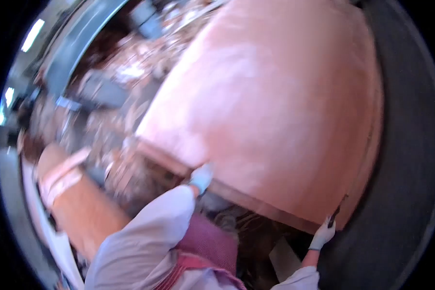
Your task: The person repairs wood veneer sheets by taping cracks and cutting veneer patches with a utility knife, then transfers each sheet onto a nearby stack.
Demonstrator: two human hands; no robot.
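Observation:
A broad, pinkish copper-coloured sheet [256,111] fills the middle of the view, with a layered border along its near edge. My left hand [202,178], in a pale glove, rests on that near edge with its fingers reaching onto the surface; blur softens them. At the near right corner my gloved right hand [323,236] is closed around a dark-handled knife [333,216]. Its thin tip points away from me, and a dark line runs up the sheet beside the right edge.
Blurred strips and scraps [125,67] lie in a heap on the left. A brown cylinder [84,208] with a pale band slants at lower left. Dark flooring [401,159] borders the sheet on the right. A blue-grey metal beam [79,46] stands at upper left.

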